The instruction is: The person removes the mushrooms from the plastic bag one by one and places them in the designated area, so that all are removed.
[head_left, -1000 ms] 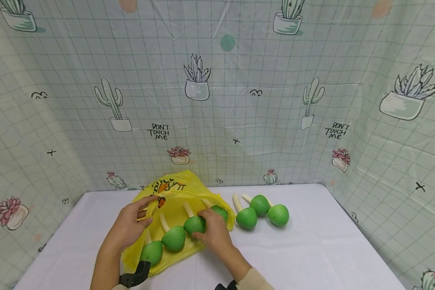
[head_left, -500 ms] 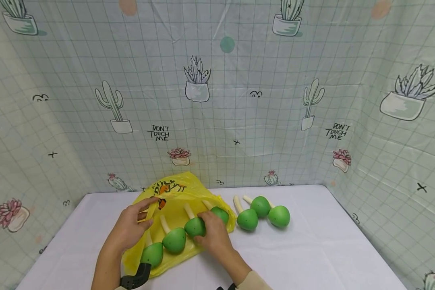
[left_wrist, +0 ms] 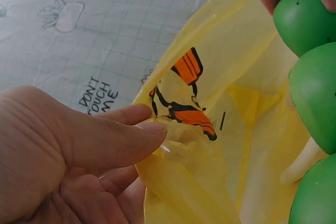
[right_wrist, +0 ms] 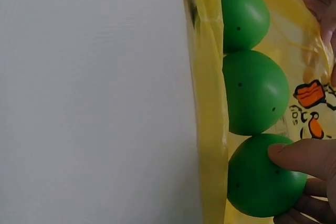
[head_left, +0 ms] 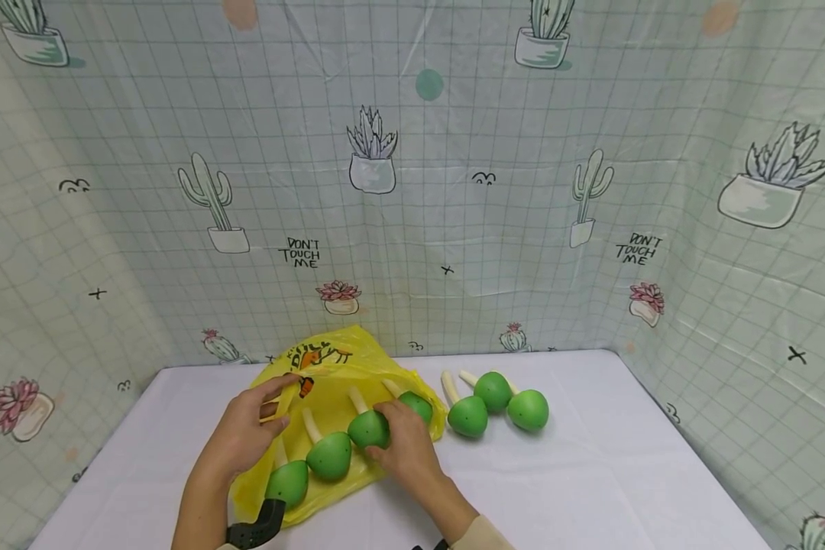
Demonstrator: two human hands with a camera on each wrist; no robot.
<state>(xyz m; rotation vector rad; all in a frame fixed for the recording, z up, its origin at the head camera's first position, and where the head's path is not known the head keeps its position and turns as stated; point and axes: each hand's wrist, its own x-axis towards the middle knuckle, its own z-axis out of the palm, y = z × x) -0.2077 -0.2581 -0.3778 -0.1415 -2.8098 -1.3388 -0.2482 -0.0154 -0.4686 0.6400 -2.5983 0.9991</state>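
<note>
A yellow plastic bag (head_left: 337, 367) with printed orange and black figures lies with its mouth held up. My left hand (head_left: 247, 428) pinches its upper edge between thumb and fingers; the left wrist view shows this grip on the film (left_wrist: 184, 192). Several green maracas with pale handles lie in a row in the bag's mouth, handles pointing inward. My right hand (head_left: 409, 443) holds the green head of one maraca (head_left: 367, 429), thumb on top in the right wrist view (right_wrist: 262, 182). Left of it lie a second maraca (head_left: 330, 457) and a third (head_left: 289, 483).
Another maraca (head_left: 415, 409) lies at the bag's right side, beyond my right hand. Three more maracas, the nearest one (head_left: 467, 416) among them, lie together on the white tablecloth (head_left: 591, 473) right of the bag. A cactus-printed curtain (head_left: 419, 229) stands behind and at both sides.
</note>
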